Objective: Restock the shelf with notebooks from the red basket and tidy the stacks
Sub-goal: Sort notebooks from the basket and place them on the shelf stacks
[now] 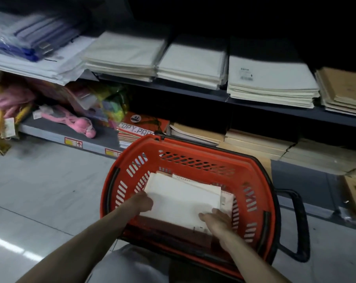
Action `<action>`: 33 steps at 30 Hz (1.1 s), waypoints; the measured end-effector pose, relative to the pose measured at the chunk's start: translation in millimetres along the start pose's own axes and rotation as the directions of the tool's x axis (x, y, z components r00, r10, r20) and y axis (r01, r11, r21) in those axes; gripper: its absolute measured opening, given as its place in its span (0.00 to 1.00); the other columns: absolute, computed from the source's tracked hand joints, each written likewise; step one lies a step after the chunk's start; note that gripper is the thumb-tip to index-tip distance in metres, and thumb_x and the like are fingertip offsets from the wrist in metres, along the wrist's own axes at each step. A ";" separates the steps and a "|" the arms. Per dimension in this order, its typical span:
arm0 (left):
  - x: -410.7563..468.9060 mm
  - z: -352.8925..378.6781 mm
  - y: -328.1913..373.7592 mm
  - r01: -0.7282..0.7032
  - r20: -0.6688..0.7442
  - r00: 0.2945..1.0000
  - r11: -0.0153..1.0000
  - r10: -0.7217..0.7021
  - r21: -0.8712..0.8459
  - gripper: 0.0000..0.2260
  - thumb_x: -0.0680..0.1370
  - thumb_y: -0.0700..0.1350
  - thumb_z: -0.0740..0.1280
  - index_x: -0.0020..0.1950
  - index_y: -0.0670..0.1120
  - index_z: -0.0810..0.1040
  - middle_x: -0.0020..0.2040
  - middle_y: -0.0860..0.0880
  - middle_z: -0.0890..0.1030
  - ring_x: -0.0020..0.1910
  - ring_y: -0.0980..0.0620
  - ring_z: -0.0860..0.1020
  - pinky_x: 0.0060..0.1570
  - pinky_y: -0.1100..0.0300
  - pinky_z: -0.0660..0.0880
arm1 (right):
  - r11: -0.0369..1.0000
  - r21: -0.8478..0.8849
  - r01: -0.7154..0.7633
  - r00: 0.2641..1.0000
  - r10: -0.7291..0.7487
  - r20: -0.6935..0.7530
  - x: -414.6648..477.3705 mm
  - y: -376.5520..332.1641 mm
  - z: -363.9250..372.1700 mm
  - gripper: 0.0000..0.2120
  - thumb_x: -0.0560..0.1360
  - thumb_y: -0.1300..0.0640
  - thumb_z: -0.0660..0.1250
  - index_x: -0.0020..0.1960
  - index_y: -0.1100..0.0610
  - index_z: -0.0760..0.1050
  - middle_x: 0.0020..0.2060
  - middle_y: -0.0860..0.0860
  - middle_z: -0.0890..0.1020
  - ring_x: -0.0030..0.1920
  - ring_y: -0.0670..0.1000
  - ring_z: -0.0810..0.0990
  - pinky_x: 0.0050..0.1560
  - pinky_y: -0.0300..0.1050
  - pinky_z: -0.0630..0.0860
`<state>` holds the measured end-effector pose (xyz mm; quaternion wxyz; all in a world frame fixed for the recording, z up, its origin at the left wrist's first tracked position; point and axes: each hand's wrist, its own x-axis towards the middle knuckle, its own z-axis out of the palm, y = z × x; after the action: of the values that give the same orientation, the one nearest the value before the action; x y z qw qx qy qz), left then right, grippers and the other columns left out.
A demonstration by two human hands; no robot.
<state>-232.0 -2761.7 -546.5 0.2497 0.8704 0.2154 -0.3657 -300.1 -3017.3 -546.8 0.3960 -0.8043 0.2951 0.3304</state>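
Red basket (185,147) on floor (40,190), far rim against lower shelf (70,131) front edge. Stack of notebooks (183,199) inside basket, white cover on top. Left hand (144,202) grips stack's left edge, fingers tucked under. Right hand (216,220) clamps near right corner, thumb on cover. Pale stacks (271,82) line upper shelf (193,92) front edge.

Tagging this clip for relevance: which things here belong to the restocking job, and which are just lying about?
Job: red basket, notebooks in it, left hand and right hand holding them, pale stacks on the upper shelf.
Lying about: pink toys, copy paper pack, blue wrapped packs.
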 end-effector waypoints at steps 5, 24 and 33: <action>10.1 8.5 2.8 -0.044 -0.027 0.999 0.996 0.046 0.071 0.19 0.77 0.42 0.69 0.67 0.38 0.78 0.62 0.42 0.82 0.62 0.41 0.80 0.56 0.55 0.78 | 0.998 -0.042 -0.055 0.992 0.050 -0.112 12.4 -9.8 16.8 0.30 0.71 0.37 0.64 0.68 0.52 0.77 0.72 0.55 0.72 0.75 0.59 0.64 0.74 0.52 0.64; -15.3 -21.6 0.4 -0.148 0.053 0.983 0.925 0.177 -0.350 0.35 0.78 0.43 0.75 0.80 0.54 0.60 0.69 0.49 0.72 0.67 0.45 0.71 0.70 0.43 0.71 | 0.818 0.561 -0.126 0.989 0.150 0.004 97.9 32.5 21.7 0.38 0.53 0.37 0.80 0.60 0.51 0.81 0.56 0.52 0.85 0.56 0.58 0.85 0.58 0.62 0.82; -123.7 -92.4 37.8 -0.305 0.092 0.875 0.689 0.475 -0.657 0.20 0.80 0.33 0.66 0.63 0.56 0.75 0.58 0.47 0.82 0.55 0.43 0.82 0.52 0.49 0.82 | 0.711 0.672 0.207 0.969 -0.052 -0.243 -60.1 -55.3 -69.4 0.20 0.74 0.50 0.77 0.62 0.57 0.78 0.56 0.53 0.84 0.55 0.58 0.83 0.51 0.50 0.78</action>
<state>-241.2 -2760.3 -387.8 0.6211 0.7088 0.0984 -0.3198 -275.3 -3033.9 -443.8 0.6572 -0.6463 0.3790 0.0821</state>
